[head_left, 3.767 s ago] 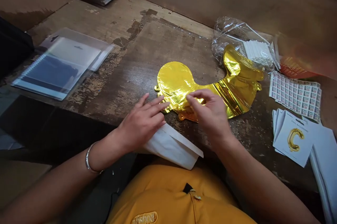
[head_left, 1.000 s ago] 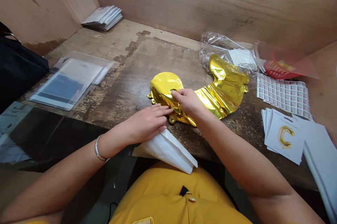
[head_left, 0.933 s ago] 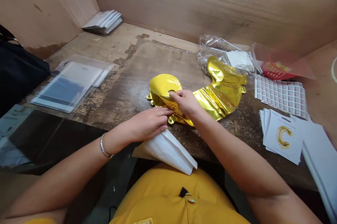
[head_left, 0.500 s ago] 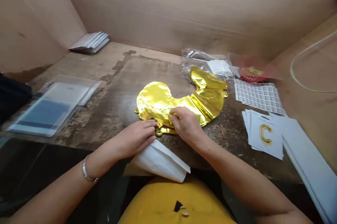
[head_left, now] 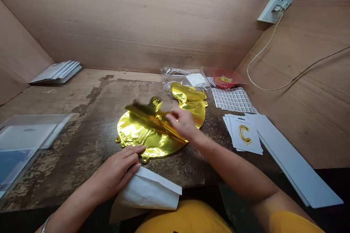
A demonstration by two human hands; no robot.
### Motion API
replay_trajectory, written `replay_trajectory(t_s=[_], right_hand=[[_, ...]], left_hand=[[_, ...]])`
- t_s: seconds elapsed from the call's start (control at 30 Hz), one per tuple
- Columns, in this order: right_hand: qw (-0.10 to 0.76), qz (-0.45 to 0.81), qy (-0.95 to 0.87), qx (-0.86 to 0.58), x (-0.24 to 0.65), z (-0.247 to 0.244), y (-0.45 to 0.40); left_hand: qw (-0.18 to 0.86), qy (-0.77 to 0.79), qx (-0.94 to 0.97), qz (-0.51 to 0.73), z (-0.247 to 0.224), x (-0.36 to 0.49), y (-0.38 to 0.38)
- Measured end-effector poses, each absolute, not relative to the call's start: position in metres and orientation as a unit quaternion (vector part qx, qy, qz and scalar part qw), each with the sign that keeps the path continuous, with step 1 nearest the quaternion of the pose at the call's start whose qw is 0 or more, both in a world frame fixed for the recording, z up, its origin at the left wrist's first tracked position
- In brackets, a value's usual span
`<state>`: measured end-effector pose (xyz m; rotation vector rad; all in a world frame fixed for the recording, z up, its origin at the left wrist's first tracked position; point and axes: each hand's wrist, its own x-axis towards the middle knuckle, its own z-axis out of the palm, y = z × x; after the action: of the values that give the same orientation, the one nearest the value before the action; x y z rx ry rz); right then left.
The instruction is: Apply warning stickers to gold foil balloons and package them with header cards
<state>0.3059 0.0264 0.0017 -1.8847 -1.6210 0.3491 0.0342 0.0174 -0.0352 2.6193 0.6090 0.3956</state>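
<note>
Glossy, crinkled metallic foil (head_left: pixel 161 145); dark wooden tabletop (head_left: pixel 109 98), rough where its surface is scuffed; smooth, matt white paper (head_left: pixel 153 191); shiny clear plastic bag (head_left: pixel 175 74); red plastic basket (head_left: pixel 224 84); pale wooden walls (head_left: pixel 142 18), matt and faintly grained.

Worn wood tbl (head_left: pixel 90 127), gold foil (head_left: pixel 139 131), cards (head_left: pixel 245 134)

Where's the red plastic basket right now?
In the head view, the red plastic basket sits at the back right, just behind the white sheet of small printed labels.
</note>
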Motion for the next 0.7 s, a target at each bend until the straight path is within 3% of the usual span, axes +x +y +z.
replay_trajectory(t_s=[0.27,0.4,0.57,0.7], right_hand=[[0.28,-0.019,-0.417,-0.864,0.45,0.009,0.066],[0.276,-0.063,-0.476,-0.832,0.43,-0.001,0.054],[0.239,-0.03,-0.622,-0.745,0.382,0.006,0.017],[0.334,-0.029,-0.671,-0.661,0.349,0.036,-0.049]], left_hand=[[0.215,0.223,0.941,0.138,-0.037,0.031,0.016],[0.219,0.231,0.936,0.152,-0.037,0.033,0.018],[0.24,0.229,0.934,0.135,-0.033,0.031,0.019],[0.297,0.263,0.903,0.164,-0.008,0.03,-0.002]])
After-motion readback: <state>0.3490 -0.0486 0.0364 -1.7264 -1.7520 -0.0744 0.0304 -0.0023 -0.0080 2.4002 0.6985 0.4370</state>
